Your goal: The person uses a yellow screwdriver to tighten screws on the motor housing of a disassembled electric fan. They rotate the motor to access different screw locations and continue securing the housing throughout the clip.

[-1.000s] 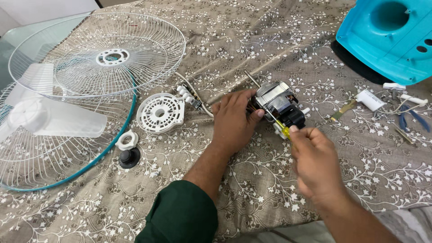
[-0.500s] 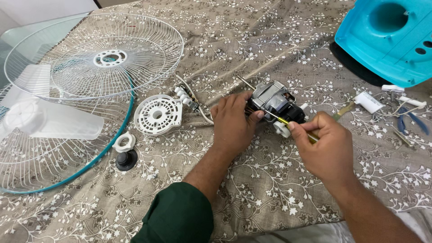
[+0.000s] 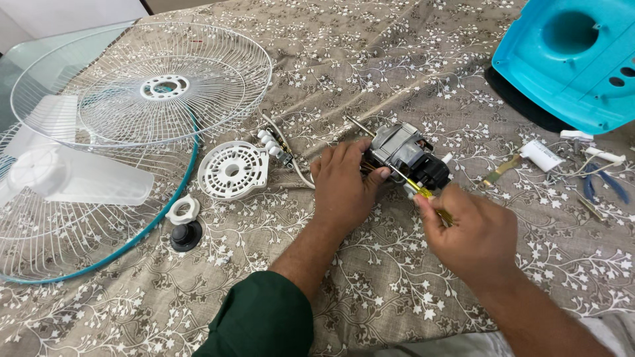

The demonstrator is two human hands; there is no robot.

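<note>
Motor at centre of a floral cloth, grey metal body with a black end, lying on its side. Left hand rests on its near-left side, fingers curled over the casing, thumb against the metal, pinning it to the cloth. Right hand sits just right of and below the motor, closed around the yellow handle of a screwdriver; the thin shaft runs up-left from the fist to the motor body, tip touching it near the left thumb (exact contact spot too small to tell). Left forearm in a dark green sleeve. Left of the motor, just beside it: a white switch block with wires, then a round white vented cover. Below that, a white plastic nut touching a black knob. Far left: two white wire guards, one with a teal rim, and a translucent blade lying on the lower one. Top right: blue fan housing. Right edge: white capacitor, blue-handled pliers, well apart from both hands.
</note>
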